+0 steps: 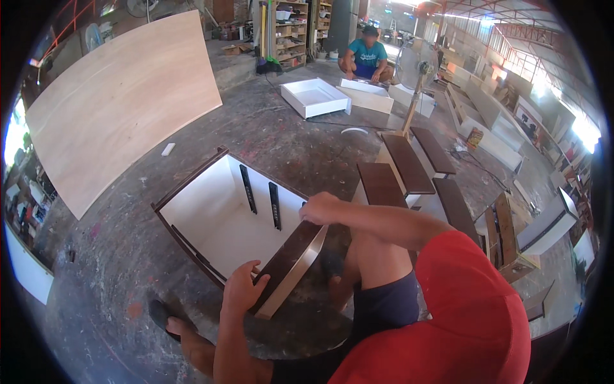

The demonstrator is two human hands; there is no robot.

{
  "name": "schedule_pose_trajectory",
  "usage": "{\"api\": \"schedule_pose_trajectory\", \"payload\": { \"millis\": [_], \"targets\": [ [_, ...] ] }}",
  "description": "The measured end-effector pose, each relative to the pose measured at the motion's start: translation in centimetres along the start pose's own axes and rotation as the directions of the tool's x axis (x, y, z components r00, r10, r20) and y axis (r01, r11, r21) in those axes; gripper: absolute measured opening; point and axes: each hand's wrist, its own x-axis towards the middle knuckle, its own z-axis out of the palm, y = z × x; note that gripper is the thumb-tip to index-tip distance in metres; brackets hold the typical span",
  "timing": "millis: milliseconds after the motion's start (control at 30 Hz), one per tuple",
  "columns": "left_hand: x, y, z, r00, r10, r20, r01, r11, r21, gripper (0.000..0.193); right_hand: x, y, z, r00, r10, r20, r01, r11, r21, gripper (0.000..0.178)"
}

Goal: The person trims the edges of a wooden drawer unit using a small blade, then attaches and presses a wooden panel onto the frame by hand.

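A cabinet body [220, 221] lies on the floor before me, its white inside facing up and its rim dark brown. Black drawer slides [275, 206] run down its far inner wall. Along its right side is a brown-faced board [289, 257] with a pale outer side; whether it is a drawer front or the cabinet's end I cannot tell. Its far end is under my right hand [320, 208], fingers curled over it. At the near end my left hand [242, 289] grips the corner, thumb on the brown face and fingers toward the inside.
Several brown-fronted drawers [401, 165] stand to my right, beside a wooden crate [502, 233]. A large plywood sheet [128, 109] leans at the left. Farther off, a co-worker [368, 54] crouches behind white drawers [314, 96]. A stand fan [419, 70] stands near them.
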Motion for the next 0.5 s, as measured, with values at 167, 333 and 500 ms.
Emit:
{"api": "schedule_pose_trajectory", "payload": {
  "millis": [167,333,500],
  "targets": [
    [0.2,0.7,0.0,1.0,-0.02,0.002,0.02,1.0,-0.005,0.05,0.2,2.4,-1.8,0.996,0.051,0.076,-0.042,0.993,-0.115,0.019],
    [0.1,0.7,-0.1,0.999,-0.05,0.001,0.05,0.999,0.012,0.05,-0.1,0.2,0.3,0.992,-0.043,-0.122,0.059,0.99,0.13,0.026],
    [0.7,0.6,0.5,0.999,-0.041,0.02,0.041,0.999,0.02,0.049,0.9,1.9,0.4,0.994,0.087,0.072,-0.074,0.985,-0.157,0.027]
  ]
}}
